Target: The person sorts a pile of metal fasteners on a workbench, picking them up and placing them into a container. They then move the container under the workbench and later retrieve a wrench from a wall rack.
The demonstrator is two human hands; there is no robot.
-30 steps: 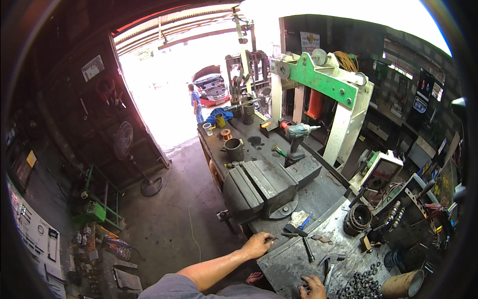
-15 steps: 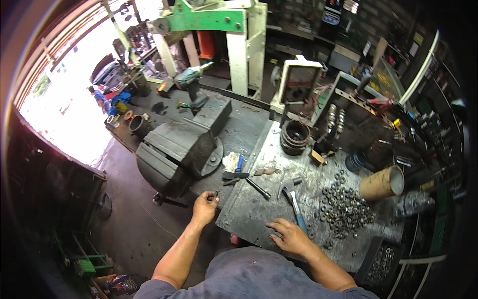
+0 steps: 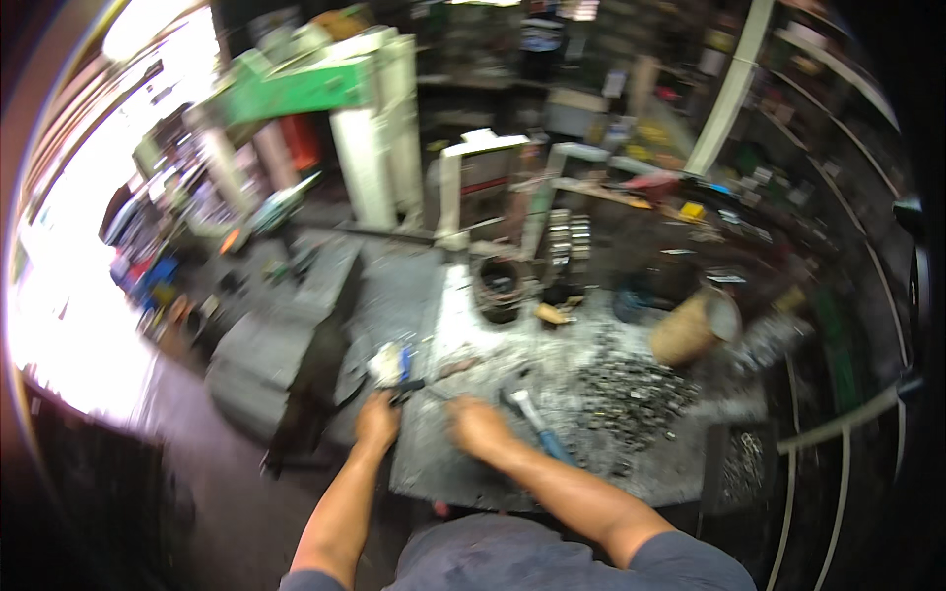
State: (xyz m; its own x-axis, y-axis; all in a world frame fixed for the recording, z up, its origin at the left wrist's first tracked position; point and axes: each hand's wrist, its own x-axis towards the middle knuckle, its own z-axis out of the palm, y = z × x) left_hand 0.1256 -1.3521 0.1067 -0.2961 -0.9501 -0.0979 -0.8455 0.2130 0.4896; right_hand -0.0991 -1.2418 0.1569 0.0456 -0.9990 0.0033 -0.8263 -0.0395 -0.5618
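Observation:
The view is smeared by motion. My left hand [image 3: 376, 424] is at the bench edge beside the vise, its fingers curled close to the dark head of a hammer [image 3: 408, 386]. Whatever it pinches is too blurred to name. My right hand [image 3: 478, 426] is above the metal bench top, its fingers by the end of the hammer's handle. Whether they touch or grip it I cannot tell. A pale rag with something blue [image 3: 388, 364] lies just beyond the hammer. To the right of my right hand rests a blue-handled hammer [image 3: 540, 426].
A big bench vise [image 3: 261, 360] stands at left. Many loose nuts [image 3: 636, 399] lie heaped at right, near a tan cardboard tube [image 3: 690, 330] and a dark bin of small parts [image 3: 739, 463]. A ringed metal cylinder [image 3: 498, 288] stands farther back. The green-and-white press frame [image 3: 370, 138] rises behind.
The view has turned right, so the bench appears farther left. My right hand has moved from beside the blue-handled hammer toward the other hammer's handle. My left hand is now nearer that hammer's head.

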